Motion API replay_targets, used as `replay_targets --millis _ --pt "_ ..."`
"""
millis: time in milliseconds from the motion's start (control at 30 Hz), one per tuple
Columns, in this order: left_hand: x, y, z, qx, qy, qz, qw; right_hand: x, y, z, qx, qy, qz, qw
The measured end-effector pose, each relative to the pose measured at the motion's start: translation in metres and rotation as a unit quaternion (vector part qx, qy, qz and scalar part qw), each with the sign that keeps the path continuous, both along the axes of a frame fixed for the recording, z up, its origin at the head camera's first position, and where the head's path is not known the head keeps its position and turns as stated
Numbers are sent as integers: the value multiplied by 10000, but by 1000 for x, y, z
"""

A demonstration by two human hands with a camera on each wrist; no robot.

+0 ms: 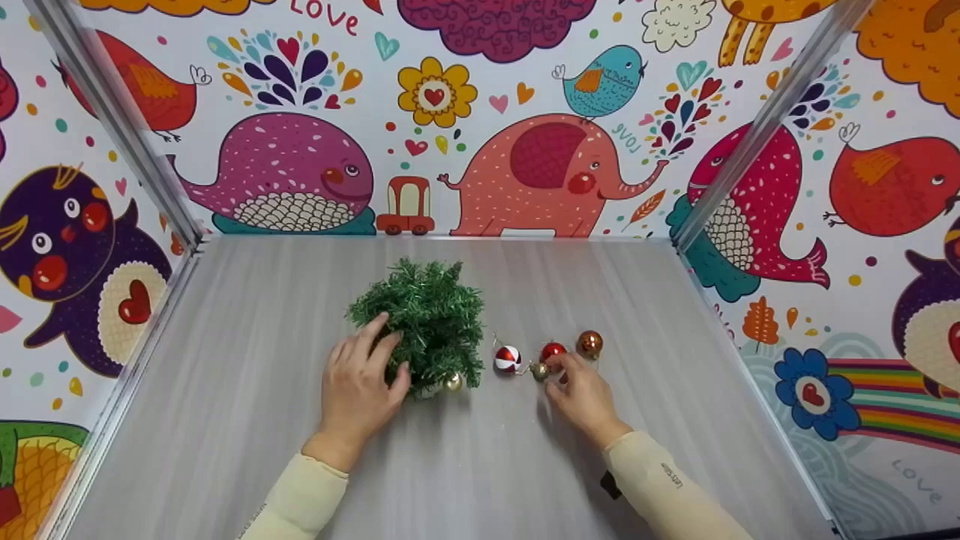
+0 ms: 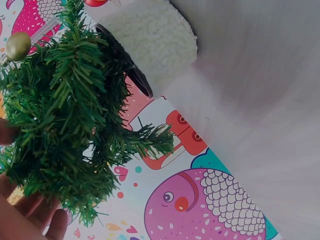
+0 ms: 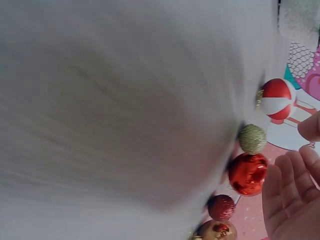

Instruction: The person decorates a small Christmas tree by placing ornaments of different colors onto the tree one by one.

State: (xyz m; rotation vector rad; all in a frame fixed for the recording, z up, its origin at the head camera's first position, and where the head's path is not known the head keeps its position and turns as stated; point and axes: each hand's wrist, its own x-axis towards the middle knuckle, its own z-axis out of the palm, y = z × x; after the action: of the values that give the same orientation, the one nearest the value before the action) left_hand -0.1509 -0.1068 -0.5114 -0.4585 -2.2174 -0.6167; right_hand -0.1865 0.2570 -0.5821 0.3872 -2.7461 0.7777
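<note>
My left hand [image 1: 360, 384] loosely touches the tree [image 1: 431, 311]; rightward, my parted, seemingly empty right hand [image 1: 589, 395] could bump baubles [image 3: 248, 174] rolling.

Grey wood-grain table [image 1: 480, 487]. Back wall [image 1: 416, 161] and both side walls [image 1: 892, 289] in white cartoon print — purple whale [image 1: 289, 161] and coral elephant [image 1: 510, 184] at back, rainbow [image 1: 907, 397] right. Metal strips [image 1: 120, 127] up the back corners — soft shadows on table.

green tree [image 1: 435, 319], red-and-white striped bauble [image 1: 507, 359], grey table [image 1: 480, 472]
</note>
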Motion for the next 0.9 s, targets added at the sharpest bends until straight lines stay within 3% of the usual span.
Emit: replay_targets --millis 133,267,367,900 --pt "0 -1 0 -2 -23 7 10000 -4 -1 -7 595 259 -77 9979" --pt "0 0 1 -7 -40 10 10000 -7 -2 -13 1331 628 -121 9890" --pt "0 0 0 4 -46 1 10000 -8 -3 -16 1604 826 -137 9835" --pt "0 1 2 -87 -27 32 10000 -13 -6 -24 1633 1302 -56 9779"
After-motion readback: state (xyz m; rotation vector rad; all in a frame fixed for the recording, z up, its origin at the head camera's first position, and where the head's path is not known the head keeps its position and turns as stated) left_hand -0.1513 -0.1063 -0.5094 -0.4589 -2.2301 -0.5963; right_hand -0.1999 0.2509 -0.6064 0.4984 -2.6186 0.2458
